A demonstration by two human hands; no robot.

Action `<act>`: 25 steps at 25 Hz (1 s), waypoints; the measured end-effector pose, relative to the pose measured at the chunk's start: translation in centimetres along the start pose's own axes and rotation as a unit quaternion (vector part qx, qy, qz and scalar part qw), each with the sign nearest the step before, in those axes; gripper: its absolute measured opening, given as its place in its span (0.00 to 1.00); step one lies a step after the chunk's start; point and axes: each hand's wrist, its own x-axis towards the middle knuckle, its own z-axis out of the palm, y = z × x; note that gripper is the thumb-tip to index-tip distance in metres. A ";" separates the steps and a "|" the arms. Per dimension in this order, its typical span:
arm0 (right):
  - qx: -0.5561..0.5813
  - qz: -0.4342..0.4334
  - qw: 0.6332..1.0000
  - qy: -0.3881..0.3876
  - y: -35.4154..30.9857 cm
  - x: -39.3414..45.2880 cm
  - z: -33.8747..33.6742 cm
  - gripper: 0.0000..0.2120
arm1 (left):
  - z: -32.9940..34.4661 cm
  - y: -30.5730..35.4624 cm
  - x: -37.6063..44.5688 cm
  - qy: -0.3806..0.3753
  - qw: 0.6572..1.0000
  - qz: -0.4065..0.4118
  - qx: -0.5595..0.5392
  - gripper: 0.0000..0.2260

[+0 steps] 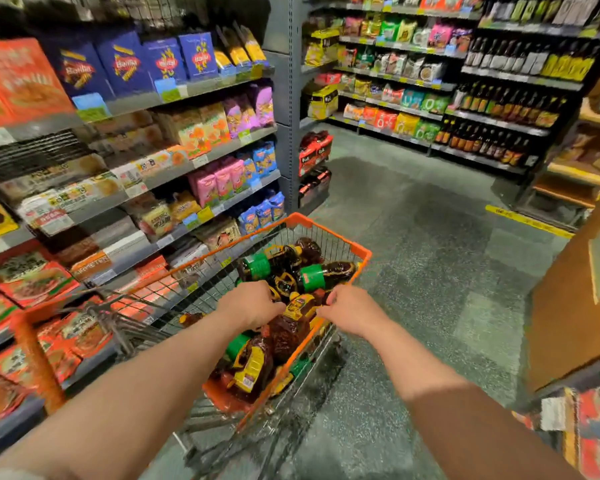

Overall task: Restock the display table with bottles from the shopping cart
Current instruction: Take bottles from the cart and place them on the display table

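An orange-rimmed wire shopping cart [362, 252] stands in front of me in a shop aisle. It holds several dark brown bottles [329, 271] with green caps and yellow labels, lying in a heap. Both my arms reach into the basket. My left hand [253, 306] curls its fingers down over a bottle at the middle of the heap; the fingertips are hidden. My right hand [352, 313] curls its fingers round the top of a yellow-labelled bottle [297, 306] beside the cart's right rim. That bottle lies between my two hands.
Shelves of pasta and packet food [174, 140] run close along the cart's left side. More shelves with snacks and dark bottles [492, 109] line the far wall. A brown wooden stand [568, 306] rises at the right. Speckled grey floor [430, 254] lies open ahead.
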 end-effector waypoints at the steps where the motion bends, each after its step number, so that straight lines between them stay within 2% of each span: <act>1: -0.003 -0.014 1.000 -0.012 1.1 0.8 -0.7 0.16 | 0.1 1.1 0.6 0.003 1.000 -0.014 -0.004 0.19; 6: -0.042 -0.071 0.995 -0.063 5.8 4.7 -3.9 0.18 | 0.3 6.4 2.4 0.017 0.997 -0.065 0.034 0.24; 10: -0.074 -0.103 0.989 -0.082 6.4 7.9 -4.4 0.15 | 0.7 8.1 2.9 0.026 0.991 -0.089 0.094 0.27; 14: -0.130 -0.132 0.979 -0.084 5.1 12.1 -3.4 0.17 | 1.2 6.5 5.6 0.013 0.989 -0.082 0.120 0.31; 18: -0.214 -0.175 0.956 -0.103 4.0 16.4 -1.6 0.21 | 3.0 4.6 9.5 -0.011 0.991 -0.079 0.103 0.32; 21: -0.232 -0.204 0.944 -0.118 4.1 19.6 0.0 0.23 | 5.0 3.2 12.1 -0.037 0.992 -0.080 0.092 0.35; 25: -0.277 -0.264 0.908 -0.168 4.1 24.2 3.2 0.29 | 7.8 0.7 14.9 -0.078 0.989 -0.102 0.073 0.40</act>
